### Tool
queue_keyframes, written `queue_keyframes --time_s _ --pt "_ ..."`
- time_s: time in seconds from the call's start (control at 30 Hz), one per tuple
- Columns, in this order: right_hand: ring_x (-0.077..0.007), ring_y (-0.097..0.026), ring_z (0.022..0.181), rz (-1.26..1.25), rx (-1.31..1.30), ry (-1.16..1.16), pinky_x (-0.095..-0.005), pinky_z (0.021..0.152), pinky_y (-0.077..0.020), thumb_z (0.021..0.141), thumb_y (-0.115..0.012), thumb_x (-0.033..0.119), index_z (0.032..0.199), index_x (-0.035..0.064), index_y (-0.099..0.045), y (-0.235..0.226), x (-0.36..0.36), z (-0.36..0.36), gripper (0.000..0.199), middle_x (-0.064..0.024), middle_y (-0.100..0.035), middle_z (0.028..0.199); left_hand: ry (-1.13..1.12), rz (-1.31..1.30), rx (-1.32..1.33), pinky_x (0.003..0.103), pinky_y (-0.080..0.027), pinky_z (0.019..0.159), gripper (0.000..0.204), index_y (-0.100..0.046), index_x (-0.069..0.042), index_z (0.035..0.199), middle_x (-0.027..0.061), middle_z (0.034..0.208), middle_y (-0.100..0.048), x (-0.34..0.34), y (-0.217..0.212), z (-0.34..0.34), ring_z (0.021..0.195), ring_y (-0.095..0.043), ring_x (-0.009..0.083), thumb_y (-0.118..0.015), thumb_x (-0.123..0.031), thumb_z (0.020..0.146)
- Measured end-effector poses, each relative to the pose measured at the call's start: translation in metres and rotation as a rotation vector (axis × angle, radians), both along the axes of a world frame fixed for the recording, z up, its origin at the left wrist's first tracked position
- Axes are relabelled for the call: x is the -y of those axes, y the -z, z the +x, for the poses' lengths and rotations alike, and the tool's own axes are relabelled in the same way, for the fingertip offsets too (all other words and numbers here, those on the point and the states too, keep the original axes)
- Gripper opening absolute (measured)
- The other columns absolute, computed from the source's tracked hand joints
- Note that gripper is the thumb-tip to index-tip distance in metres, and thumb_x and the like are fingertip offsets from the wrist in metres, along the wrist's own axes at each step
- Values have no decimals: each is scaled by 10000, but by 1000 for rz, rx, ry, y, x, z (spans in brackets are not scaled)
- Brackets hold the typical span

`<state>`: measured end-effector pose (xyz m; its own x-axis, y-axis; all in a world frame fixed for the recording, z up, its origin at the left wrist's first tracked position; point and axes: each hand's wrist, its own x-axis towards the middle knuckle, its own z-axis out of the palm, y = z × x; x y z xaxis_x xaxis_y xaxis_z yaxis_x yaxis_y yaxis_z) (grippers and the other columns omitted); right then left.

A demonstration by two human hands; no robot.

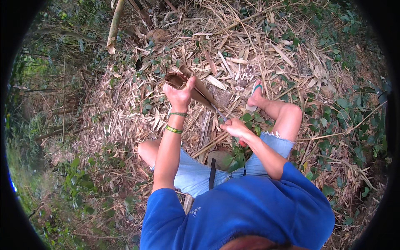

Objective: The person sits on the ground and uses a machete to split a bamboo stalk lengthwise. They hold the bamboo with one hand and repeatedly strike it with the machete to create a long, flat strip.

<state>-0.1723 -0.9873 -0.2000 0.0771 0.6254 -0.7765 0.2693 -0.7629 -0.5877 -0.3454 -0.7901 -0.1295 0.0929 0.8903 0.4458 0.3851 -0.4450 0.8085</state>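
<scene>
My left hand (179,96) is closed round the far end of a brown, hollow length of bamboo (201,92), its thumb pointing up. The bamboo looks split lengthwise, with a dark, ragged opening at the far end, and slants down toward my right hand (236,127). That hand is closed on a slim tool with a narrow grey metal blade (219,112), which looks like a knife. The blade meets the near end of the bamboo; I cannot tell how deep it goes. Most of the handle is hidden in my fingers.
Dry bamboo leaves and husks (125,98) litter the ground. A stone (216,160) and a leafy green plant (238,160) lie between my legs, near a small red thing (242,143). A cut bamboo pole (114,29) hangs at the far left; vines grow at right.
</scene>
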Motion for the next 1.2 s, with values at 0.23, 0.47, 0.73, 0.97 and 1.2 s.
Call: queue_keyframes --time_s 0.23,0.47,0.73,0.97,1.2 --pt "-264 -588 588 143 239 1 -437 617 -471 817 -775 320 750 20 -624 36 10 -16 342 -123 -586 617 52 -28 52 299 -526 685 365 -687 39 906 68 828 -701 -4 21 -7 713 -630 146 -893 -228 769" --pt "-424 -654 693 493 295 287 -494 665 -515 753 -729 239 819 0 -638 181 -16 -19 264 -193 -636 670 196 -116 426 303 -529 769 693 -605 9 1181 46 904 -655 -36 35 26 822 -630 146 -933 -378 708" --pt "-416 -611 614 733 264 189 -482 572 -475 744 -749 182 795 50 -578 306 -103 37 222 -174 -568 601 98 46 237 455 -450 1024 847 -550 27 1177 106 1086 -537 -89 93 55 1031 -557 243 -823 -638 729" --pt "-432 -640 680 729 304 105 -489 601 -493 761 -746 187 845 34 -572 321 -113 93 246 -210 -621 694 22 -169 400 400 -434 960 836 -532 25 1186 103 1140 -535 -83 129 86 1048 -530 221 -791 -645 757" --pt "-409 -690 922 367 251 72 -463 848 -545 808 -710 225 1060 64 -725 227 -82 96 299 -226 -721 924 -129 -91 250 339 -480 882 688 -543 31 1206 83 1067 -620 -64 73 105 953 -585 195 -842 -453 819"
